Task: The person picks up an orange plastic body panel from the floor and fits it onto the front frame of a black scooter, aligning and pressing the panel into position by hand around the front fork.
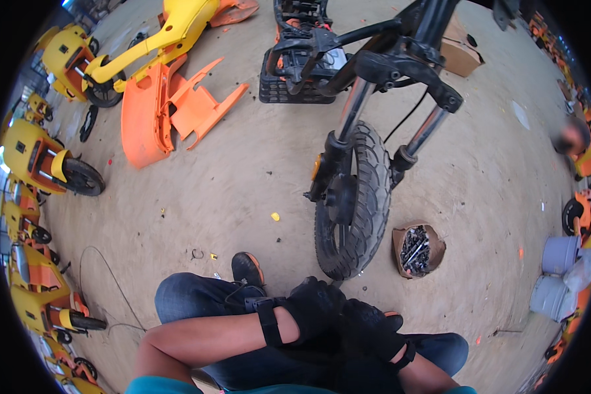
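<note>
My black-gloved left hand (316, 303) and black-gloved right hand (369, 327) are close together above my lap. Both have curled fingers; whatever lies between them is too dark and hidden to make out. Just ahead of them stands a scooter's front wheel (369, 190) with a black knobbly tyre. It sits in a front fork (356, 108) with bare metal tubes and black lower legs. To the right of the tyre, an open cardboard box (437, 253) holds many small metal parts, bolts by their look.
Orange body panels (146, 121) and a yellow scooter frame cover (185, 23) lie at the far left. Yellow scooters (36, 154) line the left side. A black crate (295, 90) is under the bare frame. Buckets (550, 295) stand at right. A thin cable (111, 279) curls on the floor.
</note>
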Demonstrator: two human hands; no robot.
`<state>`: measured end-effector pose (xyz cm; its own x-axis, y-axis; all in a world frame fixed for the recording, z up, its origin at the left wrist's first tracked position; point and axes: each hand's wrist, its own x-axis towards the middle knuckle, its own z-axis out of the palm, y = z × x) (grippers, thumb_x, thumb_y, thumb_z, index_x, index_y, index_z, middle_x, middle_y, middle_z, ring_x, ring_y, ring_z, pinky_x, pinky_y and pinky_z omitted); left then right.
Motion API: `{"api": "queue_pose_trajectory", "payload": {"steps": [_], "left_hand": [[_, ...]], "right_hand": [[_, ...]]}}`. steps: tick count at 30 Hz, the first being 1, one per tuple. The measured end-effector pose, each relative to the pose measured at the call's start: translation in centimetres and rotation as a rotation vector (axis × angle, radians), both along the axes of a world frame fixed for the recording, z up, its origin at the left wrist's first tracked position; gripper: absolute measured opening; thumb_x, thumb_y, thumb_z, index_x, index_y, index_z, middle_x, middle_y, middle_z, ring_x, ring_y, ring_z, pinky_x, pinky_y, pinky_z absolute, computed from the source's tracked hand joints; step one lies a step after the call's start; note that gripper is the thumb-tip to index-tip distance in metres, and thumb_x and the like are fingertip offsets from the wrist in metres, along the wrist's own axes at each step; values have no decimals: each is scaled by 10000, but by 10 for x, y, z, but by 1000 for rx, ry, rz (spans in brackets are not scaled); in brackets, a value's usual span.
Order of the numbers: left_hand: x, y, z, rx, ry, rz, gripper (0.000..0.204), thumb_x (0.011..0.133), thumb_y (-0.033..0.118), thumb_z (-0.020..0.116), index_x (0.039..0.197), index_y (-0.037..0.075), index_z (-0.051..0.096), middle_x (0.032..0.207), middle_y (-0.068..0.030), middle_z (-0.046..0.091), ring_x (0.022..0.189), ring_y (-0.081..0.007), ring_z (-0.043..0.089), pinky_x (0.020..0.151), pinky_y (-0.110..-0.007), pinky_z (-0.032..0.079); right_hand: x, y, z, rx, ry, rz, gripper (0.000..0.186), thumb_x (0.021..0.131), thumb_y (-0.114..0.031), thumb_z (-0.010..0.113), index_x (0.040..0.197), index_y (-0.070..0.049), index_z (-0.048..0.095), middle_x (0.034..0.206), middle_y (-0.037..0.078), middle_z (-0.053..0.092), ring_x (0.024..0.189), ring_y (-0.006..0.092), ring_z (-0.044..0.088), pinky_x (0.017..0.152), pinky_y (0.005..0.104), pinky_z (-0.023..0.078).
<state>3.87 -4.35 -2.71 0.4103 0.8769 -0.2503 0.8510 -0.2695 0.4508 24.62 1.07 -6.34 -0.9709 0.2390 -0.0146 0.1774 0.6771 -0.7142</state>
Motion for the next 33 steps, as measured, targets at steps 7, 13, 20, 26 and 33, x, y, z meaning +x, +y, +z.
{"api": "queue_pose_trajectory", "payload": {"steps": [7,13,20,26,33], "left_hand": [[8,1,-20,-35,-32,73,211,857,250,594,876,48,651,856,-147,671,753,-295,674,663,-440,519],[4,16,-1,11,-226,110,187,748,274,641,749,90,677,727,-115,676,666,-300,668,644,-447,513],[-17,18,37,11,-299,261,349,795,346,647,949,32,651,789,-143,654,721,-321,659,674,-470,504],[-161,22,-27,238,76,514,123,842,165,569,911,76,619,785,-112,630,704,-296,642,616,-415,499],[-338,-186,-26,-265,673,894,188,807,171,597,961,77,649,890,-116,672,848,-319,649,770,-481,483]], "right_hand": [[-7,13,-5,-134,-151,109,438,830,-121,606,1247,15,600,1072,213,638,986,376,616,840,441,516],[-31,4,-20,-288,-150,6,384,838,-146,627,1193,1,624,1023,191,660,931,351,638,815,422,528],[-41,-16,-25,-322,-186,-148,325,848,-174,652,1131,-15,651,965,165,686,867,322,663,785,399,542],[-48,-41,-23,-343,-220,-175,275,849,-181,683,1078,-28,672,920,150,707,815,309,683,764,381,554],[-34,-44,-53,-642,-320,-231,191,929,-176,603,1019,-9,626,844,116,637,780,246,619,713,352,515]]}}
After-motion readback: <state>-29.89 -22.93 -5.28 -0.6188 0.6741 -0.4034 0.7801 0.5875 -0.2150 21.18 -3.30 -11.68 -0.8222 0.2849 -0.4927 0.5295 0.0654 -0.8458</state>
